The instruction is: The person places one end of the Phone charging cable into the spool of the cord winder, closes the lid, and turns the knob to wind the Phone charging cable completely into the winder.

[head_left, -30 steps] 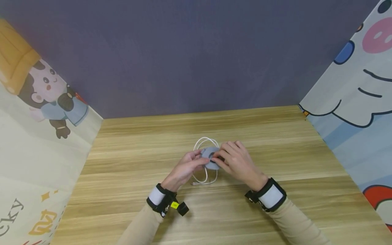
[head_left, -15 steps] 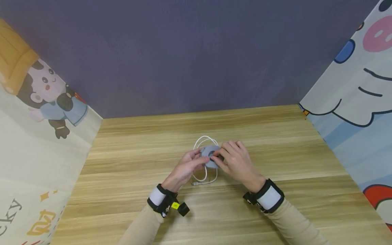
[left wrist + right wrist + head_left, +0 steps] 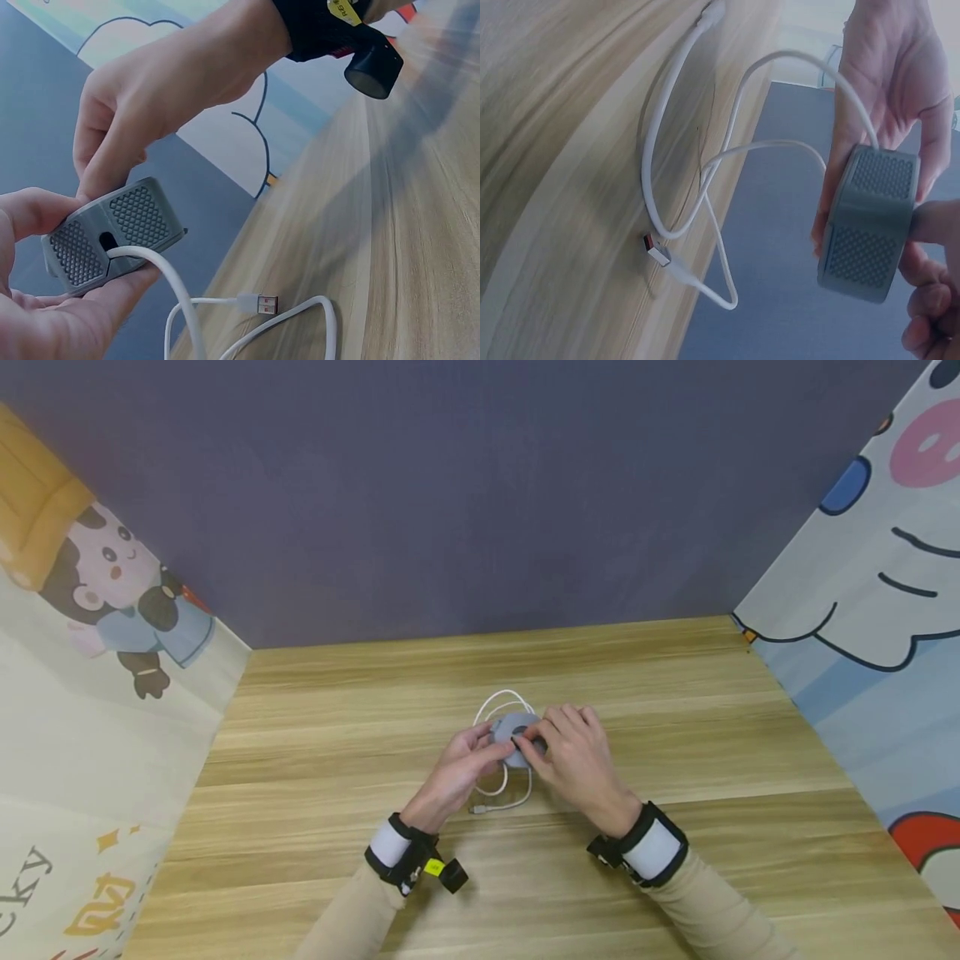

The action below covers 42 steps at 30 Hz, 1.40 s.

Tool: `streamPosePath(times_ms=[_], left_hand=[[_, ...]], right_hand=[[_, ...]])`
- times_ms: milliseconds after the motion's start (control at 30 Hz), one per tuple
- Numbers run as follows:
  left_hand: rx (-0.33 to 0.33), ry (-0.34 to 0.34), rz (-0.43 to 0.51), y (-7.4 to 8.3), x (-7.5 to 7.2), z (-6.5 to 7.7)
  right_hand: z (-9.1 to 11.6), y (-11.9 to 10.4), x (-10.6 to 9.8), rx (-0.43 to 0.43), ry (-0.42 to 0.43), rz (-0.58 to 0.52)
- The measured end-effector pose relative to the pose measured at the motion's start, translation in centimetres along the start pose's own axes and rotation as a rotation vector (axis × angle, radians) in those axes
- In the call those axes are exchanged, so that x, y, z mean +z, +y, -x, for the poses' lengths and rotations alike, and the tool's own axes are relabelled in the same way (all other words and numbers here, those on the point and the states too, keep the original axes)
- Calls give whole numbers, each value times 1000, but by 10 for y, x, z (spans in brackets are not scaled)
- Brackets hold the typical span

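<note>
My left hand grips a grey round cable winder, thumb on top and fingers beneath, held up off the wood table. Its edge carries textured panels, seen in both wrist views. At the winder's dark centre, the thumb and forefinger of my right hand pinch a small dark piece, mostly hidden by the fingertips. A white charging cable leaves a slot in the winder's edge and hangs in loops down to the table. Its USB plug shows a red inside and lies low beside the loops.
Another white cable end lies on the wooden tabletop. A dark blue-grey panel stands behind the table, with cartoon-printed panels at both sides. Black straps with small cameras ring both wrists.
The winder has shifted slightly away from the body. My right wrist has swung a little left, and the dark piece in its fingertips stands at a different angle. Both hands keep their hold.
</note>
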<state>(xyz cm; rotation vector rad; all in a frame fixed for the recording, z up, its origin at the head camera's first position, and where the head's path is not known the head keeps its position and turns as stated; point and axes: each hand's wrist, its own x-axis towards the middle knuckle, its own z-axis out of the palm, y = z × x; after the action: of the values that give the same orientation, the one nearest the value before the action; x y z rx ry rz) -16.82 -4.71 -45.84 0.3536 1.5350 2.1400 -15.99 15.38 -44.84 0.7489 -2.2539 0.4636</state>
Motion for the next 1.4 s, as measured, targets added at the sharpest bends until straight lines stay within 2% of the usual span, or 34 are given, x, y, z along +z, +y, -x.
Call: streamPosePath(times_ms=[600,833,1400], left_hand=[[72,65,-43,-5,7,-3],[70,116,-51,-5,11,-2],[88,156,-54,-9,14,-3]], right_hand=[[-4,-7,1,129,34,-55],[-5,-8,3,178,43,-92],[-5,-14,6,317,43,-128]])
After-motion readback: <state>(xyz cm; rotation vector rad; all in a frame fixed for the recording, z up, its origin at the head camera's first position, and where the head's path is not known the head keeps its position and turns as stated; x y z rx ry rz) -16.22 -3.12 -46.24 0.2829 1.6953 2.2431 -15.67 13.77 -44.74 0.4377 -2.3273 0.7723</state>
